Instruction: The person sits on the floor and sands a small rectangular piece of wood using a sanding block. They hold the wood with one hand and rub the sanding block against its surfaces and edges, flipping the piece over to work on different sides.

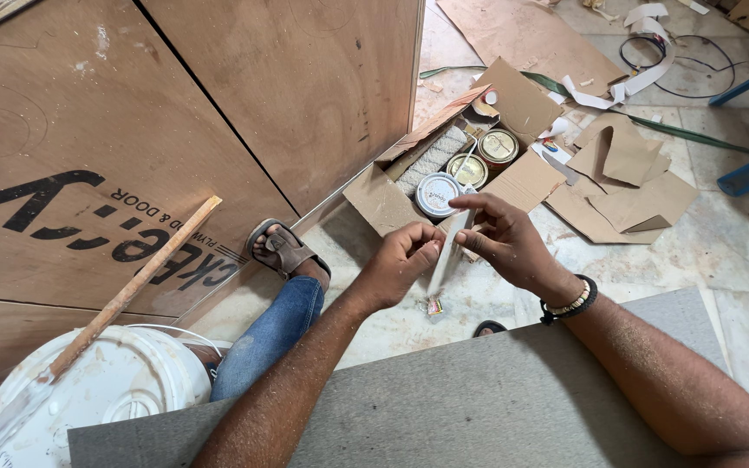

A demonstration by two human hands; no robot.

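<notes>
Both my hands hold a thin white strip (pixel 449 251) upright in front of me, over the floor. My left hand (pixel 400 264) pinches the strip's lower part, where a small torn scrap (pixel 434 305) dangles. My right hand (pixel 496 236) grips the strip near its top with thumb and fingers; a dark and white beaded bracelet (pixel 570 303) sits on that wrist. Below my forearms lies a grey sheet (pixel 478 399).
An open cardboard box (pixel 374 195) beyond my hands holds round tins (pixel 436 192) and a roller. Plywood panels (pixel 175 113) lean at left. A white bucket (pixel 106 390) with a wooden stick (pixel 136 282) stands lower left. Cardboard scraps (pixel 626 186) litter the floor at right.
</notes>
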